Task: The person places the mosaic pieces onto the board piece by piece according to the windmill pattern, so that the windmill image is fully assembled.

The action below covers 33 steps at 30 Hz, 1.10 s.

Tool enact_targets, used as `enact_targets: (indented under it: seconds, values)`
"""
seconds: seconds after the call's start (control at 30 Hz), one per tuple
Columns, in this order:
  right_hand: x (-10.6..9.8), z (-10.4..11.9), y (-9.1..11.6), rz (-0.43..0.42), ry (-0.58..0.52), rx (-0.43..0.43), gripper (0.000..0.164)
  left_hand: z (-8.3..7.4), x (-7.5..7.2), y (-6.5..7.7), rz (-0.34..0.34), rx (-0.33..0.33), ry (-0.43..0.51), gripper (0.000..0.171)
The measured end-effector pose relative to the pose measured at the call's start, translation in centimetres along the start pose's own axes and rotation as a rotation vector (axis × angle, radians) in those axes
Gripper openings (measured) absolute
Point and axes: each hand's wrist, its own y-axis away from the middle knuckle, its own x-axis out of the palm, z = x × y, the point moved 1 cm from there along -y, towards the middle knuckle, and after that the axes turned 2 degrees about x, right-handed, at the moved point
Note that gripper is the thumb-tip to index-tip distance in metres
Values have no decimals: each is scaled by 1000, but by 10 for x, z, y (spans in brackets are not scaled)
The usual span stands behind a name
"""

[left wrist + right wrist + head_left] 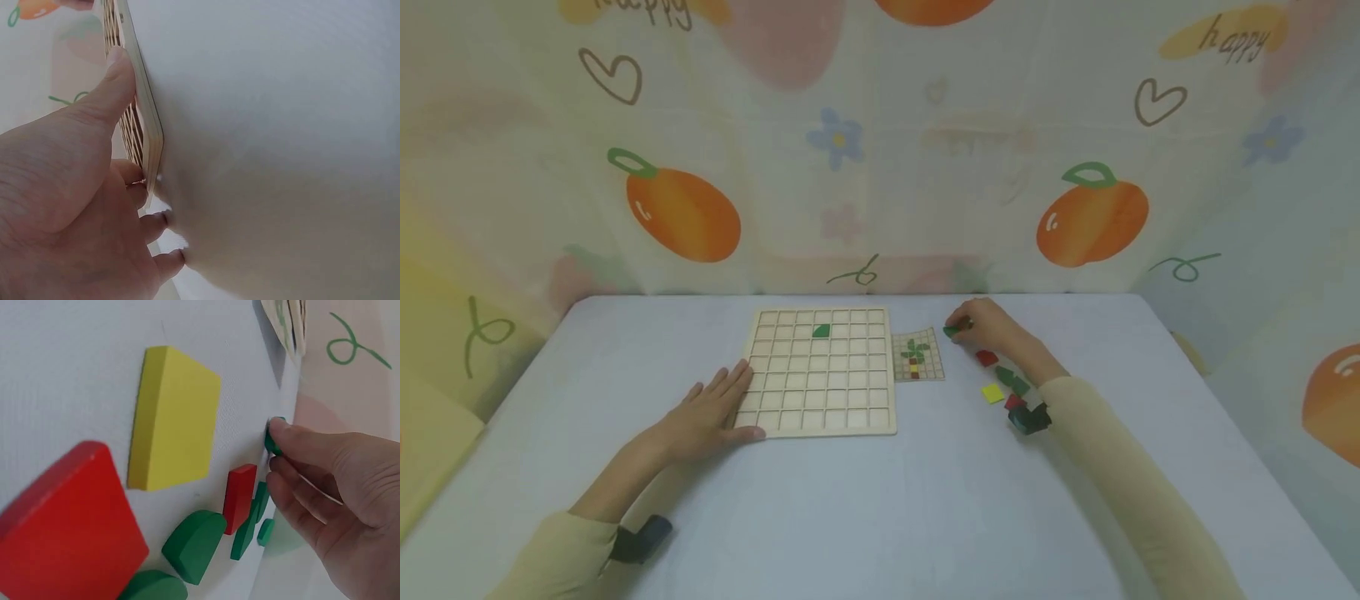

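A pale wooden grid board (pixel 847 400) lies flat, with one green leaf-shaped tile (pixel 822 332) in a cell of an upper row. My left hand (pixel 709 417) rests at the board's lower left corner, fingers stretched along the left edge; in the left wrist view the thumb (pixel 115 81) lies on the frame. Right of the pattern card (pixel 930 371), my right hand (pixel 988 325) pinches a green tile (pixel 273 439) between thumb and fingers, close to the tabletop. Nearby are a yellow square tile (pixel 187 422), a red square tile (pixel 75 519) and a green rounded tile (pixel 197 545).
The card touches or nearly touches the board's right side and shows a green flower with red and yellow squares below. Another red tile (pixel 240 499) and more green tiles (pixel 245 530) lie under the right forearm. A patterned cloth (pixel 887 192) hangs behind the white table (pixel 820 517).
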Motion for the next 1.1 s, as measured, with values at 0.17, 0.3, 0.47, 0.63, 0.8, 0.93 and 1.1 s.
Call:
enact_targets:
  seconds: [0.17, 0.3, 0.47, 0.63, 0.8, 0.93, 1.1]
  values:
    - [0, 1, 1, -17, -23, 4, 30, 0, 0, -1, -2, 0, 8, 103]
    - [2, 2, 2, -32, -38, 5, 29, 2, 4, -1, -2, -3, 12, 103]
    - [2, 1, -2, -65, -68, -25, 26, 5, 4, -1, -2, -16, 12, 104]
    - [0, 2, -3, -81, -75, -18, 21, 7, 4, -3, -2, -9, 12, 104]
    - [-7, 9, -1, -113, -88, -44, 18, 8, 5, -4, -2, -7, 7, 104]
    - [-13, 16, -1, -120, -107, -45, 18, 7, 4, -3, -3, -9, 11, 104]
    - [-16, 23, -3, -115, -93, -50, 19, 6, 3, -2, -4, -13, 16, 104]
